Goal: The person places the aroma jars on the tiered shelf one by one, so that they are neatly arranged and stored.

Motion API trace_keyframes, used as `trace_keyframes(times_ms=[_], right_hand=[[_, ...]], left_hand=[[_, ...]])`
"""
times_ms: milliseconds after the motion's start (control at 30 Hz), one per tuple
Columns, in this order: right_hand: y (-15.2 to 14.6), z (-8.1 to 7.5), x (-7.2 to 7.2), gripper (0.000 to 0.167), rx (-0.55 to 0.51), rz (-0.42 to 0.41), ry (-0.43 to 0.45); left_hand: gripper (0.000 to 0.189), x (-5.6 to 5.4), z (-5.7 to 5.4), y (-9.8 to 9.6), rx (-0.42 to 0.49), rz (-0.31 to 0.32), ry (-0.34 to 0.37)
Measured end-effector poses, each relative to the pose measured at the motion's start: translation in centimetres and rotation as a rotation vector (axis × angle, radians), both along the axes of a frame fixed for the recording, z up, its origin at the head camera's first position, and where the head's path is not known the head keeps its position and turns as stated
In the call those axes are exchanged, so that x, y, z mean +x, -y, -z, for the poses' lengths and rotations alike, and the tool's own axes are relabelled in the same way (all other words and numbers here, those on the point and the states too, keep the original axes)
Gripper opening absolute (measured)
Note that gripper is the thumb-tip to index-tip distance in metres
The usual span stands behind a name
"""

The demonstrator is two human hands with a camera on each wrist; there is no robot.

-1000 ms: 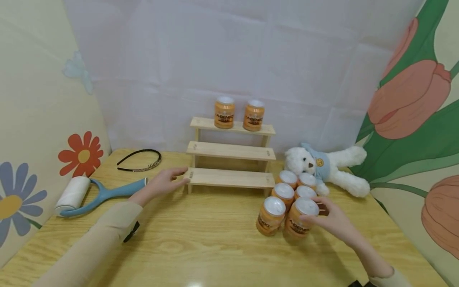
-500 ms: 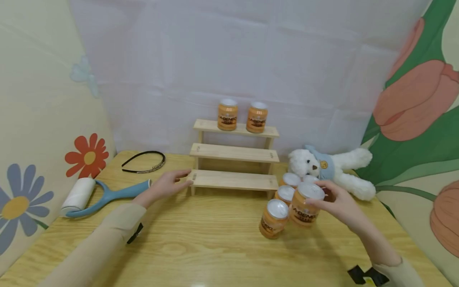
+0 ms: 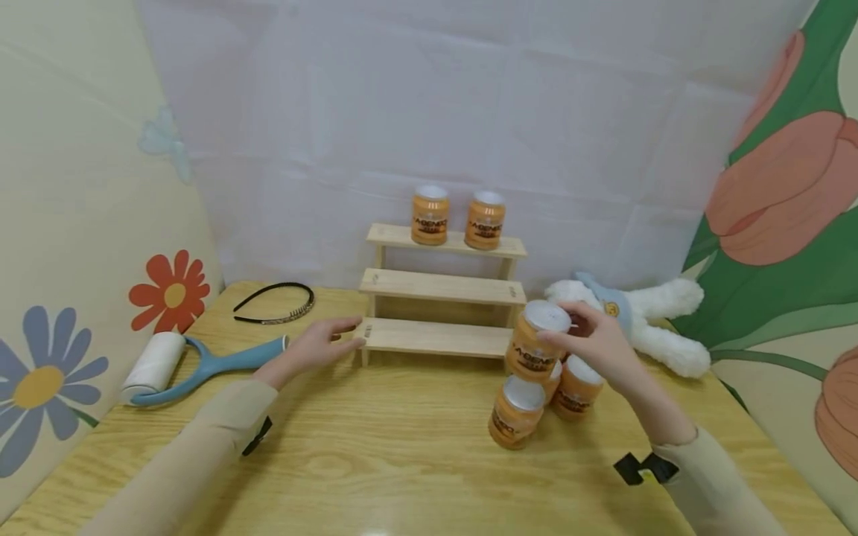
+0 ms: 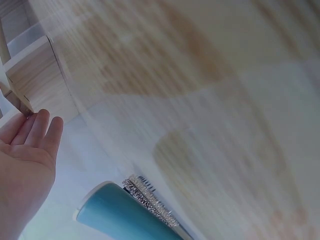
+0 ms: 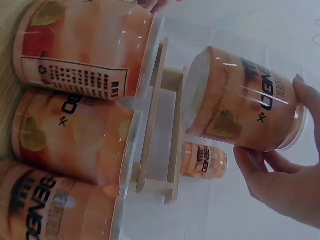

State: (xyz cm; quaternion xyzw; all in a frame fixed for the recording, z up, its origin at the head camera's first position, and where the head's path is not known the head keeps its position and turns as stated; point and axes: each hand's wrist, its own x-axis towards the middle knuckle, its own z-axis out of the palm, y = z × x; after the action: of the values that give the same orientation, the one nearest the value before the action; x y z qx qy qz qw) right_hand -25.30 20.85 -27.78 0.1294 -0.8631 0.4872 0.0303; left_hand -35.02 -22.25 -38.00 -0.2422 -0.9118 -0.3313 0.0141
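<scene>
Over the table [image 3: 402, 469], the right hand [image 3: 599, 346] pinches a can [image 3: 531, 348] lettered "BENBO" — left hand [image 3: 311, 353] relaxed at the shelf [image 3: 442, 285]

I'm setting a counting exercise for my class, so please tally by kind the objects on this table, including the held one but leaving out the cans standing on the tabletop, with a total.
Three-tier wooden shelf: 1
Orange cans: 3 (2 on the shelf's top board, 1 in the right hand)
Headband: 1
Lint roller: 1
Teddy bear: 1
Total: 7
</scene>
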Motion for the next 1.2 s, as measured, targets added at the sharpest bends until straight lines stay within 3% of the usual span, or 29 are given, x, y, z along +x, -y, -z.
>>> trace_keyframes(times_ms=[300,700,967,1200], right_hand=[[2.8,-0.7,-2.0,0.064,-0.046,-0.029,0.003],[7.1,-1.3,-5.0,0.059,-0.215,-0.099,-0.008],[9.1,-1.6,-6.8,0.062,-0.205,-0.079,0.023],[10.9,-2.2,-8.6,0.059,-0.194,-0.057,-0.030]], left_hand=[[0.063,0.0,0.1,0.1,0.002,0.003,-0.004],[0.062,0.3,0.2,0.2,0.004,-0.011,0.001],[0.063,0.2,0.3,0.2,0.003,-0.007,-0.001],[0.063,0.1,0.0,0.0,-0.002,-0.004,-0.008]])
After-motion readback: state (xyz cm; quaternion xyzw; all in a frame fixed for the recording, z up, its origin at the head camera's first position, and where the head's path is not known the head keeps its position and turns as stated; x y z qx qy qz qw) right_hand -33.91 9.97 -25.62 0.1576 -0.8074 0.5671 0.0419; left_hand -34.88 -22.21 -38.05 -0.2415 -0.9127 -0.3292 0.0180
